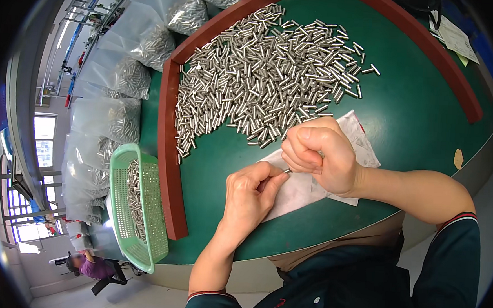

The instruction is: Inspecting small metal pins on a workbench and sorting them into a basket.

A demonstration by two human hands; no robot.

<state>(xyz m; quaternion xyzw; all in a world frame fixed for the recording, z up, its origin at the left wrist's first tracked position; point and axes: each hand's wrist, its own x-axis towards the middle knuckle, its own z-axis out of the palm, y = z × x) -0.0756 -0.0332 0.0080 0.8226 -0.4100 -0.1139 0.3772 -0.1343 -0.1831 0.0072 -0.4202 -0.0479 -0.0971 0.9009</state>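
Between the thumb and fingertips of my left hand (pixel 250 191) is a small metal pin (pixel 286 170), with only one shiny end showing. My right hand (pixel 324 153) is closed in a fist just beside that end; whatever lies inside its fingers is hidden. Both hands are above a whitish cloth (pixel 297 195) spread on the green tabletop (pixel 417 130). Beyond them spreads a large loose heap of short silver metal pins (pixel 263 70), its nearest ones close to my right hand.
Dark red wooden rails (pixel 169 149) edge the heap. On the left, a light green basket (pixel 156 205) holds more pins, beside several clear plastic bags (pixel 126 115) of pins. Papers (pixel 457 38) lie far right. A person in purple (pixel 95 267) sits in the background.
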